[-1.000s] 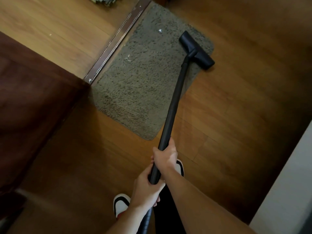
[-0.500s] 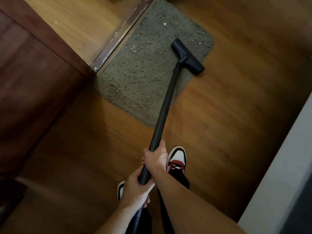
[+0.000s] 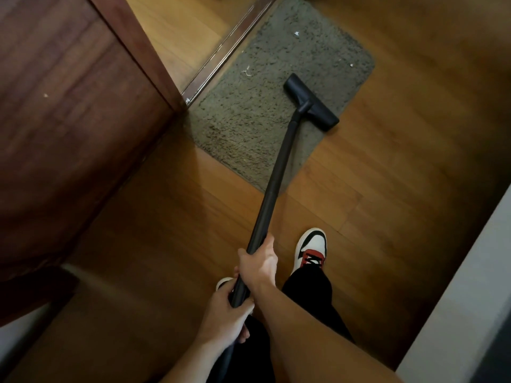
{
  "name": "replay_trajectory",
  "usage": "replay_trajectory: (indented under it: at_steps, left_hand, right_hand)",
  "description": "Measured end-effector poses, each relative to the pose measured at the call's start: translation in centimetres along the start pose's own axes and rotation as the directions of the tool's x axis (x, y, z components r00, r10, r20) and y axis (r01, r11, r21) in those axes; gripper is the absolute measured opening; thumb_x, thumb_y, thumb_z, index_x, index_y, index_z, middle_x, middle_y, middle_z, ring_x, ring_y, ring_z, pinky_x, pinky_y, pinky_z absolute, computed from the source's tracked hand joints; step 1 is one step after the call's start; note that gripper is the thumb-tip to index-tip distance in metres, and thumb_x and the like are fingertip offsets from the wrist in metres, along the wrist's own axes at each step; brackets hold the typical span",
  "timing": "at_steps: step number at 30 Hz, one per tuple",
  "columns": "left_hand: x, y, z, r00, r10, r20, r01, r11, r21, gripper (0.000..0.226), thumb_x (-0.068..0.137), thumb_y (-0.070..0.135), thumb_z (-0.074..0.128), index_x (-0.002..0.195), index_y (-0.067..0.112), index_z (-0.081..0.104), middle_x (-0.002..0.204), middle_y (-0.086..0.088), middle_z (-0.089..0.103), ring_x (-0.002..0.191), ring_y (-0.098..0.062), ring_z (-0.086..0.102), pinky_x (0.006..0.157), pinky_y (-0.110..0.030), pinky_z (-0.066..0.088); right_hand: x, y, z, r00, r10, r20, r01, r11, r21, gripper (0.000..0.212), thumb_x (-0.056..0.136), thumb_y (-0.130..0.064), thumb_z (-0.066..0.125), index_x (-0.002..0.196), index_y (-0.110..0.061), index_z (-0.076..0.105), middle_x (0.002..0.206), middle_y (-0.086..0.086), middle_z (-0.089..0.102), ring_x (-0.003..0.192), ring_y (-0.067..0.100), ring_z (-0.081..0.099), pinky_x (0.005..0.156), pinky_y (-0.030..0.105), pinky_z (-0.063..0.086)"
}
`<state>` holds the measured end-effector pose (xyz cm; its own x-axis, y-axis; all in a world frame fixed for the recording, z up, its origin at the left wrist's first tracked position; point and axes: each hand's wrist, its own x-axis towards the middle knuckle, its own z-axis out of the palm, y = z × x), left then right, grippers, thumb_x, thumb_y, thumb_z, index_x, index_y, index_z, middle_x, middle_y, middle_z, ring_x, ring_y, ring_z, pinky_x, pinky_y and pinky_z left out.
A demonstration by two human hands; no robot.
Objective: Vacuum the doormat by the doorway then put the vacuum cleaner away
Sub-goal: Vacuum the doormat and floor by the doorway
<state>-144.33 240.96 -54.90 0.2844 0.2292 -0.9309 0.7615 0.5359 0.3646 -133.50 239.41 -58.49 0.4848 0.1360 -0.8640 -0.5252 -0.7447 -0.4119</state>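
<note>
Head view, single entry.

Item: doormat [image 3: 276, 87], grey-green pile, lying on the wood floor [image 3: 401, 189] hard against the metal door threshold [image 3: 221, 53]. Pale scraps [image 3: 246, 71] show on the pile near the threshold and toward the far end.

Item: vacuum floor head [image 3: 311, 102], black, set across the mat's right margin, its near end at or just past the mat's edge. Wand [image 3: 276, 172], black, runs from the head back to my hands.

Step in hand, as I judge it: sweeping the mat. To do it well I would keep the head flat on the pile, work in overlapping lanes leftward toward the threshold where the scraps lie, and pull slowly so the mat does not ruck or slide. The door [image 3: 69, 120] stands close on the left; the wand should clear it.

Grip: right hand [image 3: 258, 262] wrapped closed around the wand, forward position. Left hand [image 3: 224, 319] clenched around the wand just behind it, the two nearly touching. Neither hand touches anything else.

Also present: one shoe [image 3: 311, 251], white with red and black, right of the wand.
</note>
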Motion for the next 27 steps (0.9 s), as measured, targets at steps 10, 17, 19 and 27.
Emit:
replay_trajectory:
  at_steps: [10, 17, 19, 27]
  left_hand:
    - [3.0, 6.7, 3.5, 0.99, 0.099, -0.102, -0.09, 0.992, 0.087, 0.015, 0.09, 0.021, 0.07, 0.099, 0.026, 0.059, 0.06, -0.006, 0.067, 0.046, -0.021, 0.061, 0.047, -0.03, 0.052]
    - [5.8, 12.0, 9.2, 0.973, 0.139, -0.185, -0.134, 0.99, 0.037, 0.016, 0.09, 0.03, 0.072, 0.099, 0.036, 0.06, 0.072, -0.004, 0.07, 0.044, -0.025, 0.062, 0.043, -0.03, 0.051]
    - [6.4, 13.6, 10.6, 0.978, 0.114, -0.173, -0.111, 0.993, 0.026, 0.016, 0.09, 0.031, 0.073, 0.096, 0.038, 0.06, 0.071, -0.001, 0.069, 0.045, -0.022, 0.062, 0.043, -0.029, 0.051]
    - [8.6, 19.5, 15.0, 0.986, 0.097, -0.135, -0.094, 0.995, 0.027, 0.02, 0.091, 0.034, 0.072, 0.106, 0.038, 0.06, 0.078, -0.004, 0.07, 0.046, -0.019, 0.062, 0.044, -0.028, 0.051]
  right_hand:
    - [5.3, -5.6, -4.5, 0.997, -0.08, 0.018, 0.079, 0.996, 0.032, 0.082, 0.093, -0.011, 0.061, 0.155, -0.038, 0.015, 0.092, 0.009, 0.067, 0.059, 0.021, 0.072, 0.062, 0.045, 0.064]
    - [9.3, -9.5, -10.4, 0.991, -0.135, 0.017, 0.135, 0.991, -0.001, 0.082, 0.098, -0.012, 0.06, 0.16, -0.036, 0.012, 0.094, 0.004, 0.063, 0.048, 0.01, 0.065, 0.046, 0.023, 0.053]
    - [10.4, -10.3, -12.0, 0.991, -0.135, 0.015, 0.135, 0.991, -0.01, 0.081, 0.098, -0.011, 0.06, 0.16, -0.037, 0.013, 0.092, 0.004, 0.063, 0.051, 0.012, 0.067, 0.048, 0.028, 0.058]
    - [14.8, -13.5, -17.7, 0.994, -0.104, 0.013, 0.104, 0.994, 0.024, 0.081, 0.098, -0.012, 0.058, 0.161, -0.034, 0.011, 0.091, 0.005, 0.064, 0.051, 0.015, 0.067, 0.056, 0.036, 0.062]
